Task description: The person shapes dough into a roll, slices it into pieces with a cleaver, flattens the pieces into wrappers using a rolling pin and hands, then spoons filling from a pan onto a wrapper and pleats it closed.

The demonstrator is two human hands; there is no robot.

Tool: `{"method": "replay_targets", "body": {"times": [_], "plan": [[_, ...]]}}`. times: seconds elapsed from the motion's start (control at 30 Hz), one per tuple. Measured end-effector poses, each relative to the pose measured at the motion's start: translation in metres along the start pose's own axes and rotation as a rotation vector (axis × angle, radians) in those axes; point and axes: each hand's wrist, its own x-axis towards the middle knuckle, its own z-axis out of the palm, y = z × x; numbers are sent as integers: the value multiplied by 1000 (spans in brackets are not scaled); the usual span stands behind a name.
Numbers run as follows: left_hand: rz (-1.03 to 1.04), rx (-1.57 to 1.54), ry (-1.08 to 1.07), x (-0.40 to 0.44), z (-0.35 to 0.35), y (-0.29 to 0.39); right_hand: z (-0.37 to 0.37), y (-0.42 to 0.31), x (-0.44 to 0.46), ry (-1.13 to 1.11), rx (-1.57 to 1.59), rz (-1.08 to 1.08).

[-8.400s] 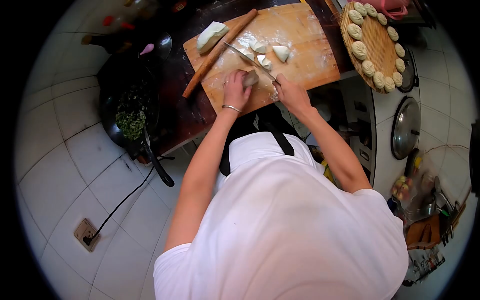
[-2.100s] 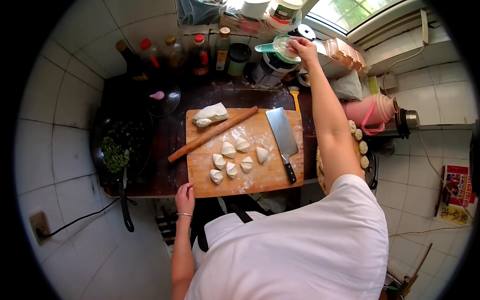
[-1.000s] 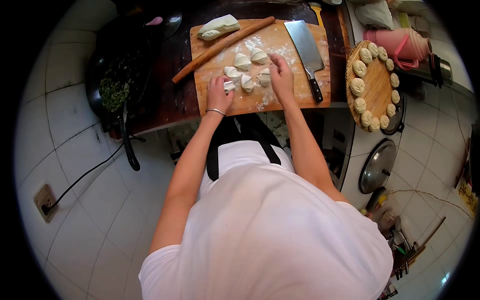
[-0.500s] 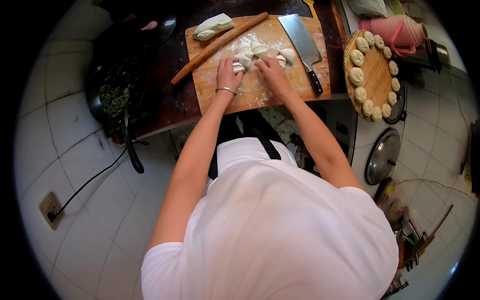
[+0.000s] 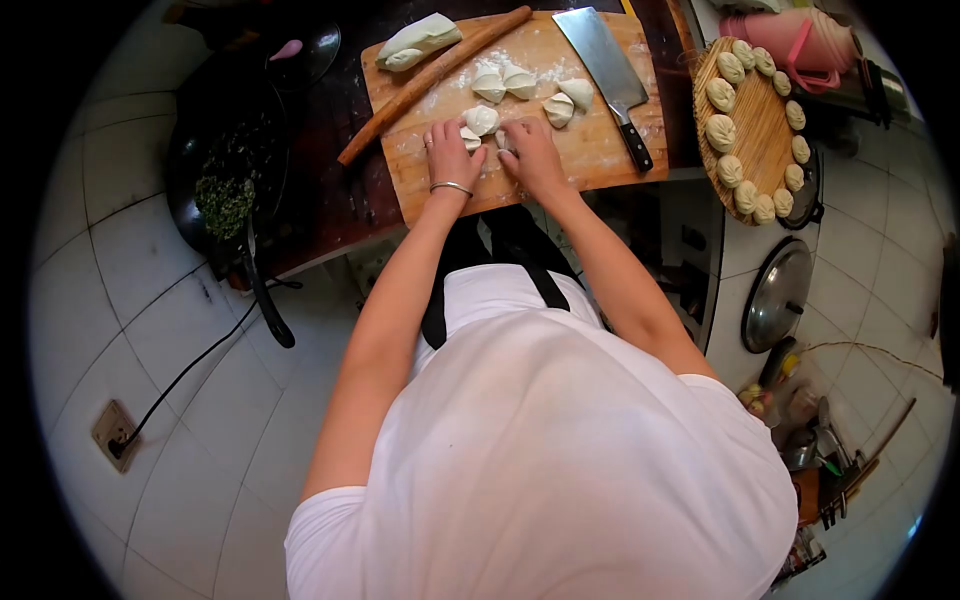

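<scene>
Both hands rest low on the floured wooden board [image 5: 420,180]. My left hand [image 5: 452,152] has its fingers curled over a small dough piece [image 5: 469,138], which shows at its fingertips. Close on its right, my right hand [image 5: 532,153] is closed around another piece [image 5: 502,141], mostly hidden by the fingers. Just above and between them lies one dough piece [image 5: 481,121]. Farther up sit two pieces [image 5: 519,82] side by side, and two more [image 5: 559,109] touch each other to the right. A cleaver [image 5: 604,62] lies at the board's right.
A rolling pin [image 5: 430,87] lies slanted across the board's left, beside a dough log [image 5: 419,42]. On the right, a round woven tray [image 5: 752,130] holds several pleated buns near a pink flask [image 5: 795,50]. A wok [image 5: 185,165] with chopped greens stands at the left.
Since the first frame the cleaver has left my right hand and lies on the board. Lately my right hand has moved in beside the left, and the dough pieces are spread differently.
</scene>
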Motion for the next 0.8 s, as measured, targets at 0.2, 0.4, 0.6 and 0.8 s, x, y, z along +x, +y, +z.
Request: {"method": "replay_targets", "body": {"times": [0.2,0.4,0.6,0.8], "plan": [[127,121,-72,-12,-22,-10,-14,20,-17,-37,-62,-87],[68,67,-15,-17,-13,-17,-2,2,-27,13,14,-33],[82,48,-23,-26,-24,-5,-11,8,-37,100,-66,44],[144,25,-149,-23,-13,-16,-6,19,-40,-116,-143,-60]]}}
